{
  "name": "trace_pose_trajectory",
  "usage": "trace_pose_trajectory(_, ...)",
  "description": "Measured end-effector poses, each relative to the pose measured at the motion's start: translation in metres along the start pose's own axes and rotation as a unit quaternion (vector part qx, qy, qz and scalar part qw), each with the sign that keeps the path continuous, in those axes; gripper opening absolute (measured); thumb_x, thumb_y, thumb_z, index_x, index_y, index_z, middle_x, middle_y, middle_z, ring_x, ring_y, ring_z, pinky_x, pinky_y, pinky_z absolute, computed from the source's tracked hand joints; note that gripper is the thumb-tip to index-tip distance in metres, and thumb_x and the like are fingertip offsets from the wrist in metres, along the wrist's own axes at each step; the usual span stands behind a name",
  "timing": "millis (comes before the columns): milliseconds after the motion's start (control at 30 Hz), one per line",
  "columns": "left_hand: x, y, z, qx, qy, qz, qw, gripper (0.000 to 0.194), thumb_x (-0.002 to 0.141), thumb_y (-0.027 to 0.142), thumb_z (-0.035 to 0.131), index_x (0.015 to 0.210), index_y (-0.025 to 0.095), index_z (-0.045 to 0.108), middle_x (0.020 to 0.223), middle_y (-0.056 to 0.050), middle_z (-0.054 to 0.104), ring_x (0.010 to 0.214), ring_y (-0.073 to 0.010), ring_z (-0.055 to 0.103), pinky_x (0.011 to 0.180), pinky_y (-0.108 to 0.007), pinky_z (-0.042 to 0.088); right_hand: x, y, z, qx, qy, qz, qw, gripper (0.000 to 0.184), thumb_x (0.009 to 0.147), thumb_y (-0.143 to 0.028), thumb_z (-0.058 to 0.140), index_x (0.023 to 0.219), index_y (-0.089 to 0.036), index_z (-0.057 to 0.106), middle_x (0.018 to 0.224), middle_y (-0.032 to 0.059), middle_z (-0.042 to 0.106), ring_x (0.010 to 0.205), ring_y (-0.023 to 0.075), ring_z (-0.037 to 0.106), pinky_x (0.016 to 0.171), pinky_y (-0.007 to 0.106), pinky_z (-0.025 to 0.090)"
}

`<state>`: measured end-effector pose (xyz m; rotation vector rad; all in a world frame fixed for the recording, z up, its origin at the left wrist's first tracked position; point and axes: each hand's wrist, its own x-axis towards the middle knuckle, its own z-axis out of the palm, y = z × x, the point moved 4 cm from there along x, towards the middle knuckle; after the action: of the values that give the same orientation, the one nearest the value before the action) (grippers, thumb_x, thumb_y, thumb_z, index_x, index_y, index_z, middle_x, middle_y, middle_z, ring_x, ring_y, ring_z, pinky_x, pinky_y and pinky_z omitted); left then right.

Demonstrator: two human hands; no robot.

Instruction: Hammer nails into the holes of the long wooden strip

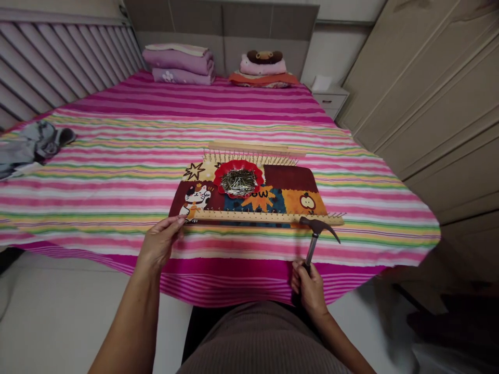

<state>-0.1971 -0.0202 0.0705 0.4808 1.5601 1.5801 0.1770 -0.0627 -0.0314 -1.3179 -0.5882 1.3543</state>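
My right hand [307, 288] is wrapped round the handle of a claw hammer [312, 246]. The hammer's dark head is up, against or just over the right part of a long wooden strip [253, 216]. At that strip's left end, my left hand [159, 241] pinches it between thumb and fingers. Nails stand along the strip, some leaning near its right end. Beneath it lies a patterned cushion or mat [288, 179] with a cat and an apple on it. A red scalloped dish [219, 174] full of loose nails [239, 182] rests on the mat.
Behind the dish lies another strip set with upright nails [249, 157], with bare wooden strips [249, 146] beyond. All rest on a striped bedspread [117, 182]. Grey clothing [35, 143] lies at the left. Folded bedding [181, 65] is stacked by the headboard [195, 21].
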Motion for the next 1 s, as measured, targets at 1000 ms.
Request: trace_pose_trajectory(1000,0.035,-0.023,0.014,0.264,0.074,0.173,0.946,0.02,0.065,0.039,0.067,0.072,0.021,0.064,0.065,0.002,0.064,0.065,-0.0136,0.057,0.064,-0.025,0.046,-0.017,-0.016,0.014,-0.071,-0.057,0.002,0.996,0.039,0.066,-0.048,0.076,0.073,-0.021,0.048,0.044,-0.0128,0.032,0.035,0.0031,0.025,0.033,0.015,0.021)
